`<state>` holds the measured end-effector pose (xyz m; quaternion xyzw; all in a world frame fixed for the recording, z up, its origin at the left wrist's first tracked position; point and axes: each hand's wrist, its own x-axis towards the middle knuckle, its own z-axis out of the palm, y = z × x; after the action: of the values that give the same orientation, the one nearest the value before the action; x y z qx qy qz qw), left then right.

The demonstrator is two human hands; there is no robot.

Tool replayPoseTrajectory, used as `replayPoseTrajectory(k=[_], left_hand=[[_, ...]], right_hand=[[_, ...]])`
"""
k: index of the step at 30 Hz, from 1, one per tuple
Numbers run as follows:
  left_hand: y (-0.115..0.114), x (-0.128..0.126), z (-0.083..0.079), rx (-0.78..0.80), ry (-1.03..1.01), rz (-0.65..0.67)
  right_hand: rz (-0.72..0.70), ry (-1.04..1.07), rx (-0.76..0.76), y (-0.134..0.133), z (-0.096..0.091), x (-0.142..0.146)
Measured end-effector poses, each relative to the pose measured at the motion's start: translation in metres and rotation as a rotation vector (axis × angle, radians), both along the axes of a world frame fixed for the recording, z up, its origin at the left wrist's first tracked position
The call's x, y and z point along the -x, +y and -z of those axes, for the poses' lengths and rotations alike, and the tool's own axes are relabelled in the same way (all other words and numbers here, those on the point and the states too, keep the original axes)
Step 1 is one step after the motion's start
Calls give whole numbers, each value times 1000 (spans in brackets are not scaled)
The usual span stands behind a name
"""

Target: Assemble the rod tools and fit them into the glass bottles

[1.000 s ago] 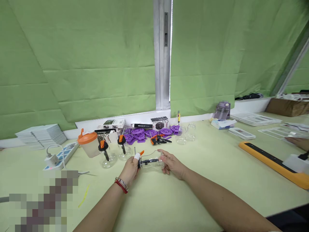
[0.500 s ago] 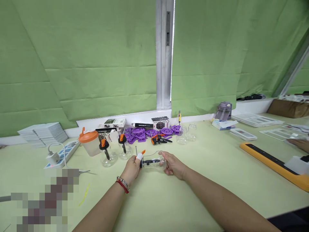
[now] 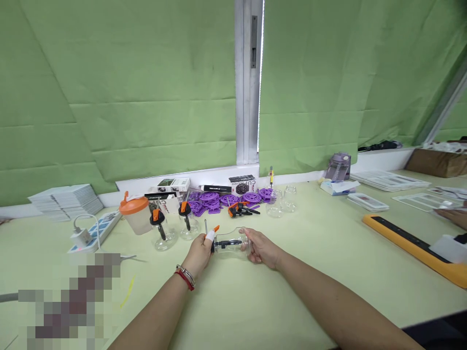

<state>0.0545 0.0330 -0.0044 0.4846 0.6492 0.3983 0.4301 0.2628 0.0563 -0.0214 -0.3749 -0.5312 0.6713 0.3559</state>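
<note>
Left hand (image 3: 200,253) grips the black-and-orange cap (image 3: 213,246) at 9 o'clock, right hand (image 3: 264,250) wraps the base at 3, clear bottle (image 3: 234,251) sideways between them, dark tube inside. Grip and bottle pose match half a second ago, only a tiny view shift; I read that as a steady hold, cap seating unclear under the fingers. Farther out: two capped bottles (image 3: 164,241) at 10, purple parts (image 3: 209,199) at 12.
</note>
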Motion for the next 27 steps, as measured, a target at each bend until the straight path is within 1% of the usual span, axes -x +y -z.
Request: replayPoseTrajectory(k=[2,4,6,8,9,11,12,15,17,19,20,24,27], left_hand=[[0,0,1,-13,-9,-10],[-1,1,2,-66,-50,-5],[-2,2,1,-187,-160,53],[-4,2,-1,-357,-279,132],[-5,1,-2,-441,-307,163],[-8,-1,-4,-558,-282,202],[-9,-3,-5,-580,-250,218],[-13,-8,-8,-564,-166,247],[-14,-8,-10,-564,-106,228],[-15,-5,-12,-583,-29,167],[-15,-1,-14,-591,10,110],[-9,24,-16,-626,168,-211],[-3,47,-16,-639,332,-438]], right_hand=[[-1,7,6,0,1,0],[-5,31,24,1,2,0],[-35,105,70,1,3,0],[-106,217,117,0,4,2],[-149,267,128,-1,5,3],[-228,319,122,-3,8,5],[-262,323,115,-4,9,7],[-318,300,100,-9,12,12],[-289,274,89,-10,14,15],[-237,242,75,-10,15,18],[-223,227,70,-10,15,18],[-237,183,72,-9,15,17],[-240,162,75,-10,13,15]])
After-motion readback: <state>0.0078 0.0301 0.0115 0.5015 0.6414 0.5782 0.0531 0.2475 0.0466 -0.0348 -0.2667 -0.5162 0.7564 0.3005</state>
